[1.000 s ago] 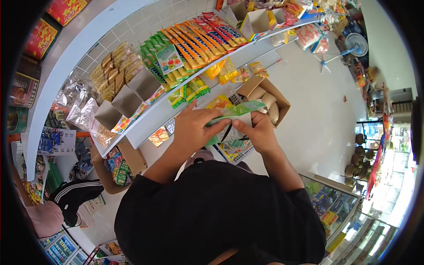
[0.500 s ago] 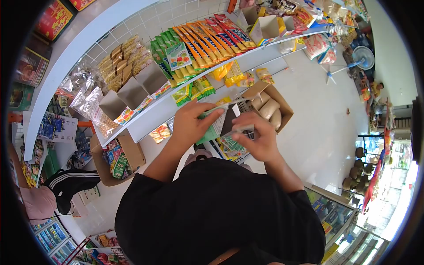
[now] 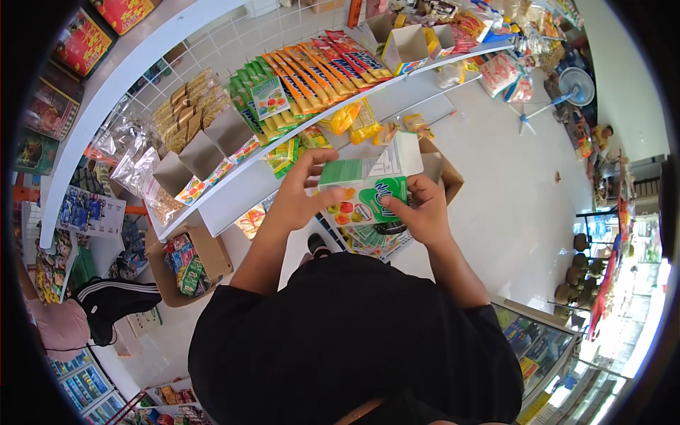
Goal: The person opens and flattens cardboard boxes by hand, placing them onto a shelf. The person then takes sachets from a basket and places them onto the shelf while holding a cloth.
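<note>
In the head view, holding a small green-and-white cardboard box (image 3: 368, 195) with pictured fruit in front of the belly, tilted, a white flap standing up near its far right corner. Bracketing its left end with the left hand (image 3: 296, 197), thumb lying against the printed front, fingers bent and parted about the far corner; how firmly, impossible to tell. Pinching its right end with the right hand (image 3: 426, 216), thumb laid on the front, fingers bent around the side and partly hidden. Below the box, partly covered by it, a pale lattice-sided plastic basket (image 3: 402, 246) with green-and-white packets inside, and near the right thumb a black object (image 3: 389, 228) too hidden to name. Just beyond the right hand, a brown open cardboard carton (image 3: 453, 183). Ahead, on a curved white shelf (image 3: 464, 57), a row of green, orange and red foil sachets (image 3: 301, 78), with a small green-and-white flat packet (image 3: 270, 98) lying on the green ones. Lower down, near the left fingers, some yellow-and-green shiny packets (image 3: 285, 157). Off to the left, on the floor, a second brown carton (image 3: 216, 255) with mixed colourful sachets. Further left, a person in a pink top (image 3: 60, 326), well apart.
</note>
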Demonstrator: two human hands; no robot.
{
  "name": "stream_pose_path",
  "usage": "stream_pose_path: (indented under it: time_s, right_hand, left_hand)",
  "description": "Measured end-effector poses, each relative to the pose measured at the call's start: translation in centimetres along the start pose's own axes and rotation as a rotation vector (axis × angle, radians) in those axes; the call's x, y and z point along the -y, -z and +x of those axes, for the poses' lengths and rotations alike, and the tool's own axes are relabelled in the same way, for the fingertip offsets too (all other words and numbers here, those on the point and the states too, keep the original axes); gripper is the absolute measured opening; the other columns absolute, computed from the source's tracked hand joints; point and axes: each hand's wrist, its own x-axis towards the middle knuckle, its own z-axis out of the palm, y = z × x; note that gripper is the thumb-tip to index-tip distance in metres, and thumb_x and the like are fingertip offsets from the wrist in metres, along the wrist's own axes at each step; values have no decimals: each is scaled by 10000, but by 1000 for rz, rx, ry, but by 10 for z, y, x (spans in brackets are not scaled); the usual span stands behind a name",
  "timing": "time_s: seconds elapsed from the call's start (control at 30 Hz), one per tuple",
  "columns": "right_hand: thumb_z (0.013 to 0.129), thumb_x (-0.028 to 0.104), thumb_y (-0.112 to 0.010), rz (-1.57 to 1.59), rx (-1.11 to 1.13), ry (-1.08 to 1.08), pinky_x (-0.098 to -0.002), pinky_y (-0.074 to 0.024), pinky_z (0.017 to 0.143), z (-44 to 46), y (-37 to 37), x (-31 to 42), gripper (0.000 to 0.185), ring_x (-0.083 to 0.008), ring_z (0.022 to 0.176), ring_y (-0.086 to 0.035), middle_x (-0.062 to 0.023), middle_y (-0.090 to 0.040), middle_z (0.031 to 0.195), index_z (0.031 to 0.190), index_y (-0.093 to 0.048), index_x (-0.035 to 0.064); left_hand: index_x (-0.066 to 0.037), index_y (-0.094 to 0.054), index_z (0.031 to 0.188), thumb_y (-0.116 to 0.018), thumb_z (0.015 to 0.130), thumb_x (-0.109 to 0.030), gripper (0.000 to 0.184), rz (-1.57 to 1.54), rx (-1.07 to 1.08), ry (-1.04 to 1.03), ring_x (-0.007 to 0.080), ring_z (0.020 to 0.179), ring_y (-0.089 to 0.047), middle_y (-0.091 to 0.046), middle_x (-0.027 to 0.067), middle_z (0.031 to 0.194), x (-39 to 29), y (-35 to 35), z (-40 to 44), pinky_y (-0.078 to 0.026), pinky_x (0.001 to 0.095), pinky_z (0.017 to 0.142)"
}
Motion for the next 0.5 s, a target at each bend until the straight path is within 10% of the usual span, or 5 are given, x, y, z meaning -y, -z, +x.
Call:
stream_pose_path:
  time_s: [0.23,0.5]
  right_hand:
    - [865,78,-718,-77,189,15,-282,-523,773,-12,6,-1,282,-113,899,-636,-56,-698,988,1122,-645,-14]
    - [908,125,-690,31,-26,93,-251,-504,704,-25,-5,-7,173,-70,800,-610,-28,-707,886,1000,-704,-22]
  left_hand:
    - [-54,-556,1226,-768,794,-102,484,263,84,-104,226,1195,-524,-545,137,1289,-1,-30,2,-407,349,1008]
    - [-32,-598,1102,-758,817,-115,337,245,9,-200,249,1179,-545,-558,174,1252,-6,-49,3,-424,350,981]
